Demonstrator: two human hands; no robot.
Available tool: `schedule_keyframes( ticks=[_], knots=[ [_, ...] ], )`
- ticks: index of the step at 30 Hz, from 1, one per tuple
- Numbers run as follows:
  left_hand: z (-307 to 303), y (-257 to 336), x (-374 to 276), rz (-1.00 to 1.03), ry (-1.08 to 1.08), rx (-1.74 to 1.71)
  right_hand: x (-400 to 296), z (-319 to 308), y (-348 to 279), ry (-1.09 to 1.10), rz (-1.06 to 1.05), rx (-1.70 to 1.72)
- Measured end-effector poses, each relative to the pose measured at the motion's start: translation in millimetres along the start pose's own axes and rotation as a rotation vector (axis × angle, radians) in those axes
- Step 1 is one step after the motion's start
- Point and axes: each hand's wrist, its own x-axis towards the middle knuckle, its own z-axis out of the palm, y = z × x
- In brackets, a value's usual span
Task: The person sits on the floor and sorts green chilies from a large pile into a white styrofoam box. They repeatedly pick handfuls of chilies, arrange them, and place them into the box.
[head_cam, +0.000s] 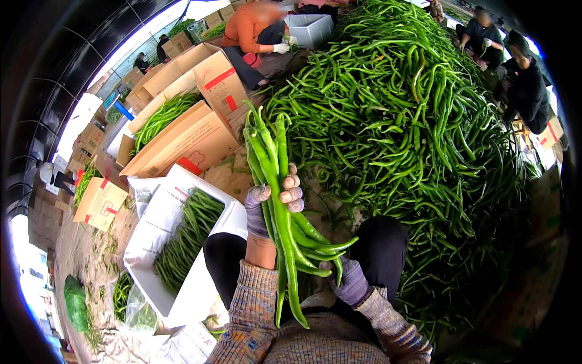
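Observation:
A bunch of long green chili peppers (282, 195) stands upright in my left hand (273, 200), which wears a fingerless purple-grey glove. Its thumb and curled fingers wrap the bunch below the stem ends. Several peppers fan out at the lower right. By their curved tips is my right hand (349, 281), in a similar glove, with one tip lying across it beside the thumb. Its fingers are mostly hidden, so its grip is unclear. Beyond my hands rises a large heap of green chili peppers (400, 127).
At my left, a white foam box (234, 218) holds thin green pods beside a white bag (159, 218). Behind it stands an open cardboard carton (182, 141) of peppers. A person in an orange top (245, 27) squats near a grey crate (310, 31). Other people (523, 86) are at the right.

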Motion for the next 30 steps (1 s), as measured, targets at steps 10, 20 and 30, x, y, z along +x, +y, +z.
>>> schedule_keyframes(
  ticks=[10,20,30],
  knots=[
    [18.1,83.3,-18.3,0.111,0.145,0.478,-32.3,21.0,7.1,-0.175,0.132,-0.156],
    [13.6,254.0,-136.8,0.846,1.285,1.934,-23.6,38.0,12.5,-0.238,-0.044,-0.435],
    [-89.9,275.4,-324.7,-0.325,2.411,1.767,-15.3,71.7,47.8,-0.321,-0.005,-0.603]
  ],
)
